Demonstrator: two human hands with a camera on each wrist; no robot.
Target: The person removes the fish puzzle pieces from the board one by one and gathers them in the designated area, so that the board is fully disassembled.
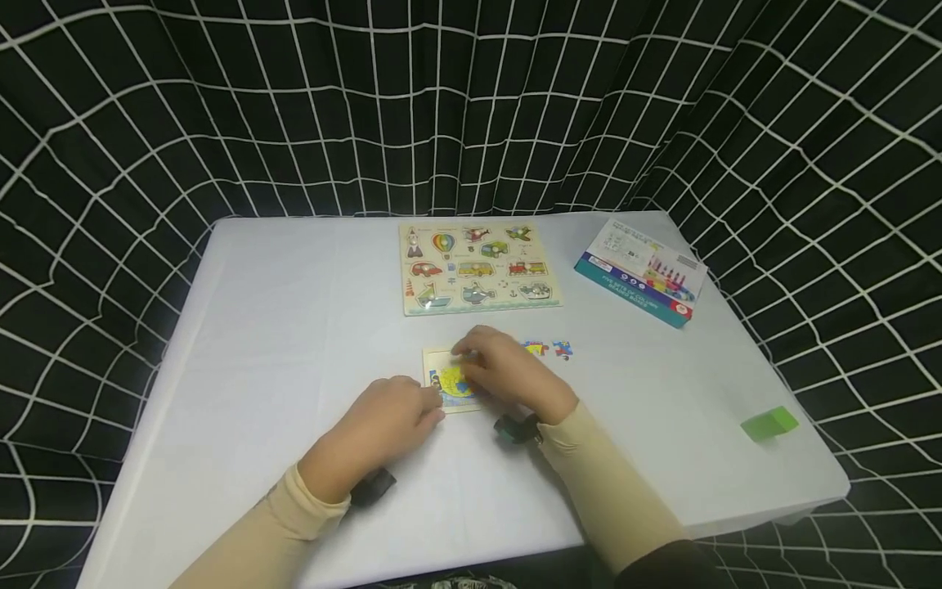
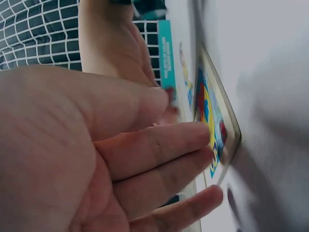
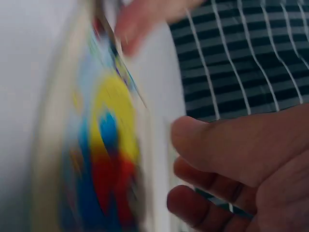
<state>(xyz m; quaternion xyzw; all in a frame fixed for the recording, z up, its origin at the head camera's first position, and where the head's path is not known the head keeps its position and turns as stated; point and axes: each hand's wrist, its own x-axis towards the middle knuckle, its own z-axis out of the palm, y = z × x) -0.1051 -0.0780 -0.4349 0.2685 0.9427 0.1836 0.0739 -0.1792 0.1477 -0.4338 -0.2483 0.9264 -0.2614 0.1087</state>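
A small wooden jigsaw board lies on the white table, with a yellow, blue and red picture partly filled in. At its left edge my left hand has its fingers extended, fingertips right at the board's frame. Above the board's right side hovers my right hand, hiding part of the picture. In the right wrist view its thumb and fingers are bent loosely with nothing between them. Beyond that hand lie two loose jigsaw pieces, a yellow and red one and a blue and red one.
Behind the jigsaw lies a larger wooden vehicle puzzle board. A teal and white box sits at the back right. Near the right edge is a green block. Black curtain with a white grid surrounds the table.
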